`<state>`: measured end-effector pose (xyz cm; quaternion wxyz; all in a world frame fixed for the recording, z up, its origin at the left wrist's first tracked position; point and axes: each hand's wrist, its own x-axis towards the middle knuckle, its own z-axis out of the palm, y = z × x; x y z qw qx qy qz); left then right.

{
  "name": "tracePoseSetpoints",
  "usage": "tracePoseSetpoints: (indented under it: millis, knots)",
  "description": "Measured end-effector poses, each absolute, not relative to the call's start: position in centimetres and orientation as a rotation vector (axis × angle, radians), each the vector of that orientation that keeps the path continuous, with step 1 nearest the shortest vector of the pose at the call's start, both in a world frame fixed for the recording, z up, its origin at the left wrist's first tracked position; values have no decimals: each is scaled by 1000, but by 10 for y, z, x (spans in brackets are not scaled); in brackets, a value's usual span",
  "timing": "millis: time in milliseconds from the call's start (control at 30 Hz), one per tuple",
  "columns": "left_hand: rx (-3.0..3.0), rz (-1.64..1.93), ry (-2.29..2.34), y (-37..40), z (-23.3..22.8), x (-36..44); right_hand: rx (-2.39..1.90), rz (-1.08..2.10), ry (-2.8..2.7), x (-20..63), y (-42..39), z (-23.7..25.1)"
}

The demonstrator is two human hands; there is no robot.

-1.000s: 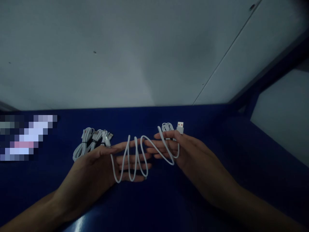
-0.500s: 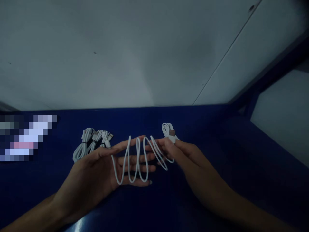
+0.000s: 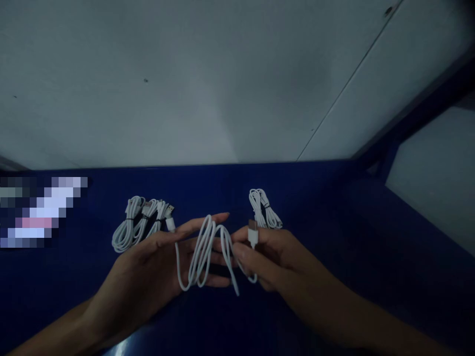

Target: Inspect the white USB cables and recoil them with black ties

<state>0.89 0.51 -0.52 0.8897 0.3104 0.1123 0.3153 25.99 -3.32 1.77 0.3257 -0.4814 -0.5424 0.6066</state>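
Note:
A white USB cable hangs in loose loops across the fingers of my left hand. That hand's thumb pinches the cable near one plug, while its other fingers reach through and behind the loops. My right hand holds part of the cable between thumb and forefinger at the right end of the loops. The USB-A plug stands upright just above the right thumb. Both hands are raised over the blue table.
Several coiled white cables with black ties lie on the blue table behind my left hand. One more tied bundle lies behind my right hand. A pixelated patch covers something at left. A grey panel rises behind.
The loops have drawn closer together over my left fingers. My right hand has moved slightly left and down, and the USB-A plug has shifted with it, uncovering the tied bundle behind.

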Motion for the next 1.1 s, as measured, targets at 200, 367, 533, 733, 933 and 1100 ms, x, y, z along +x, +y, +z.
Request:
tracePoseSetpoints:
  millis: [200,367,533,733,933,1100]
  knots:
    - [643,542,348,-1,-5,11,-1178,1754,-1367,256,-33,17]
    - [613,490,389,-4,-6,12,-1085,1809,-1377,253,-38,11]
    - [638,468,372,-6,-7,15,-1032,1754,-1457,253,-37,11]
    - [618,491,386,-9,-13,16,-1038,1647,-1485,251,-38,11]
    - [634,539,394,-11,-9,21,-1022,1531,-1505,250,-42,10]
    - [669,478,467,-9,-6,18,-1036,1500,-1473,249,-41,8]
